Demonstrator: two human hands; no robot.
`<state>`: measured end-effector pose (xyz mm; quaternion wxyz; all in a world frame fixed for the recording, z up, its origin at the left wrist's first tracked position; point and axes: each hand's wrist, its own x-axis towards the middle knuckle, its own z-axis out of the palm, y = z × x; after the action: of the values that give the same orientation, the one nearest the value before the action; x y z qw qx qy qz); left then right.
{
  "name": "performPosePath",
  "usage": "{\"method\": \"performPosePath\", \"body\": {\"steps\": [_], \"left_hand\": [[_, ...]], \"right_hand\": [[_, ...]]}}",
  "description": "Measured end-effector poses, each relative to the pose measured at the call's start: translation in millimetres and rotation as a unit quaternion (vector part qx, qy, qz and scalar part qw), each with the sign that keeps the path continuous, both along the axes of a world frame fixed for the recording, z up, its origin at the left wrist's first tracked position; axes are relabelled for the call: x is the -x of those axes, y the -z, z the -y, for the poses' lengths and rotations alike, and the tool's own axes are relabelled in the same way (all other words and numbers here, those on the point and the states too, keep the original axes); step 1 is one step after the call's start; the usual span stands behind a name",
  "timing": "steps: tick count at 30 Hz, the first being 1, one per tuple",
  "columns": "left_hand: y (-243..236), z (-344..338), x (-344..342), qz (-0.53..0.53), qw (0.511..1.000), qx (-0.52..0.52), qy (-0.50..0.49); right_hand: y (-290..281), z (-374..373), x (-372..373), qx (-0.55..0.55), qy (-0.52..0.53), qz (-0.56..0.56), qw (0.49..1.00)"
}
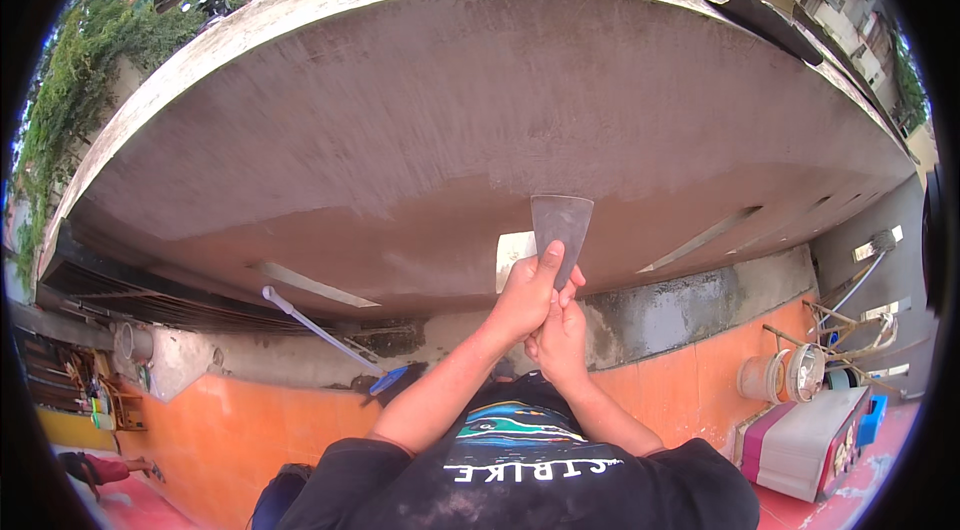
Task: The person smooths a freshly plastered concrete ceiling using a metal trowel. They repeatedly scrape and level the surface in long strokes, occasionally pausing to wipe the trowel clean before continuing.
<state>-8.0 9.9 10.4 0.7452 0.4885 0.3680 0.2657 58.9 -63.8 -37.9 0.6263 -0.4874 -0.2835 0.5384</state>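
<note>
A putty knife (562,225) with a wide, dark grey blade is held upright in front of a grey-brown wall (480,110). My left hand (530,298) grips it at the base of the blade, the thumb pressed flat on the blade's face. Just below, my right hand (560,338) is closed around the handle, which the fingers hide. The blade's wide edge points up at the wall; whether it touches I cannot tell. The wall's upper part looks lighter and streaked, with a darker, smoother band lower down. A pale rectangular opening shows beside the blade.
A broom (325,335) with a blue head leans at left. At right are buckets (805,372), a white and magenta box (800,445) and a long-handled brush or roller (882,243). Wet concrete (670,315) borders the orange floor (270,420). Another person's leg (110,470) shows lower left.
</note>
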Motion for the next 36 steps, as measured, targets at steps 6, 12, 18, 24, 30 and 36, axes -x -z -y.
{"method": "performPosePath", "body": {"steps": [6,12,18,24,30,36], "left_hand": [[-7,-8,4,0.076,0.992,-0.1,-0.016],[-8,-4,5,0.08,0.99,-0.108,-0.031],[-2,-4,3,0.032,0.997,-0.063,-0.01],[-2,-3,6,0.063,0.992,-0.104,-0.03],[-5,-1,8,-0.008,0.998,-0.057,-0.002],[2,0,4,-0.027,0.999,-0.018,-0.013]], "right_hand": [[-8,-1,7,-0.119,0.005,-0.013,0.993],[-20,-3,8,-0.065,0.012,0.013,0.998],[-12,-6,5,0.03,-0.002,0.008,1.0],[0,-5,8,-0.106,0.014,0.009,0.994],[7,2,11,-0.084,0.016,0.021,0.996],[5,4,7,-0.041,0.017,-0.002,0.999]]}}
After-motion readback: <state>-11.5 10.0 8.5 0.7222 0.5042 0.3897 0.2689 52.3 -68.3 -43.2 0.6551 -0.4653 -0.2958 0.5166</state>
